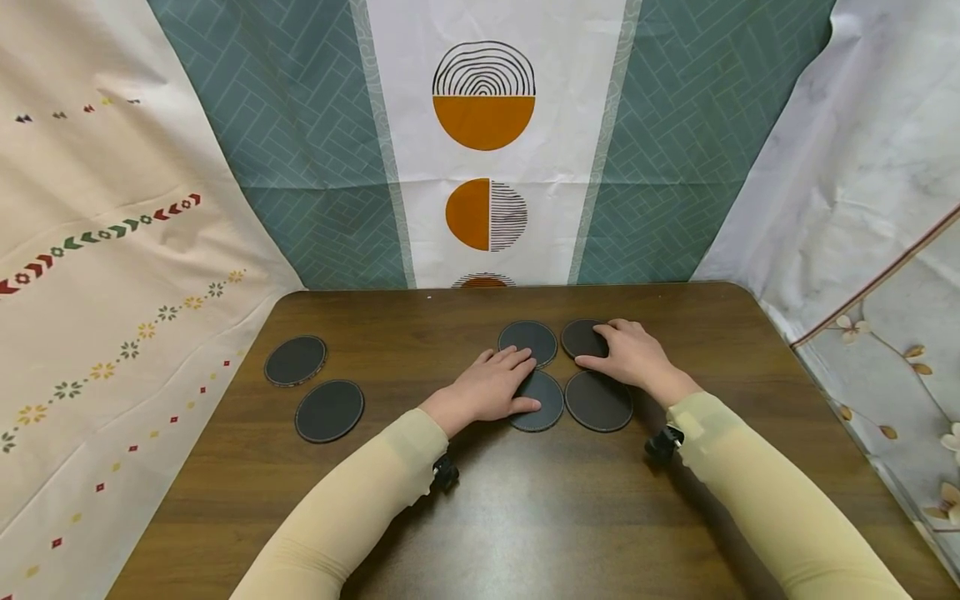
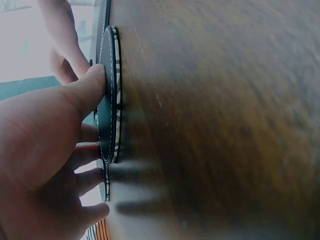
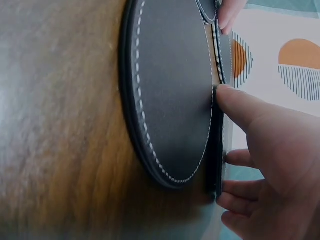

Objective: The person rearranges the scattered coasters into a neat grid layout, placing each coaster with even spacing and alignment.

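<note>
Round black coasters with pale stitched rims lie grouped on the wooden table [image 1: 510, 517]. My left hand [image 1: 487, 387] spreads over the left pair, thumb resting on the front left coaster [image 1: 543, 398] and fingertips over the near edge of the back left coaster [image 1: 528, 335]. My right hand [image 1: 633, 354] holds the back right coaster [image 1: 579, 340] by its edge, thumb at the near side and fingers at the right side. Just in front of that hand lies the front right coaster [image 3: 172, 90], flat on the wood. The coasters' rims sit close together.
Two more dark coasters lie at the table's left, one farther back [image 1: 296, 361] and one nearer [image 1: 330, 411]. A patterned cloth [image 1: 495, 167] hangs behind the table's back edge, with more cloth along both sides.
</note>
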Demonstrator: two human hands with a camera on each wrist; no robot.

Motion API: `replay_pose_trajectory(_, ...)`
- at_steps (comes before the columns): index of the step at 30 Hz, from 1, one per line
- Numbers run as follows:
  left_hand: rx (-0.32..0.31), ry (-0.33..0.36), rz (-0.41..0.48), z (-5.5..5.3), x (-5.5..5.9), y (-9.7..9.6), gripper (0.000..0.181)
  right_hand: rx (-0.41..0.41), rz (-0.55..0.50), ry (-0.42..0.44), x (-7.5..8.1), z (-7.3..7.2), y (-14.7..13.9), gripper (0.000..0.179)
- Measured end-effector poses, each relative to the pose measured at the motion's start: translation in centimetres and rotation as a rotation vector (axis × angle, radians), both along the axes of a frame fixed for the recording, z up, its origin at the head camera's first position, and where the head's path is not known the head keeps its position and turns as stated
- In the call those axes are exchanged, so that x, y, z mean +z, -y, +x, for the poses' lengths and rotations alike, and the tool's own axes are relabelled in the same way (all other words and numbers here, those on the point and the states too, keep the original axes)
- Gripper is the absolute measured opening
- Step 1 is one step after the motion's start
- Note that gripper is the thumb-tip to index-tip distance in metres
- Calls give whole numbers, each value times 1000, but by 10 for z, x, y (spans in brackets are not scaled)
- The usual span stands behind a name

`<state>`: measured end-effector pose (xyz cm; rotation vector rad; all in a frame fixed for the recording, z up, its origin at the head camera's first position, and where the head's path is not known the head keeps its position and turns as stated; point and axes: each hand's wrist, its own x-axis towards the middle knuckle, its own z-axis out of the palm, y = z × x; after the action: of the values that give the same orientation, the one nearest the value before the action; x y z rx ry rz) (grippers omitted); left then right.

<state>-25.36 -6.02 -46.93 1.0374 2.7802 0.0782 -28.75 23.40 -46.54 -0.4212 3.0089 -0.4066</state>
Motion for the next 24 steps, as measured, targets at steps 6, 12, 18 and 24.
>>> replay_pose_trajectory(6, -2, -1, 1, 0, 1, 0, 83, 1, 0, 2, -1, -4, 5, 87)
replay_pose_trajectory(12, -4, -3, -8, -1, 2, 0, 84, 2, 5, 1, 0, -4, 6, 87)
replay_pose_trajectory(18, -4, 2, -3, -1, 2, 0, 83, -4, 12, 17, 1, -1, 7, 82)
replay_pose_trajectory(24, -2, 6, 4, 0, 3, 1, 83, -13, 14, 22, 1, -1, 8, 72)
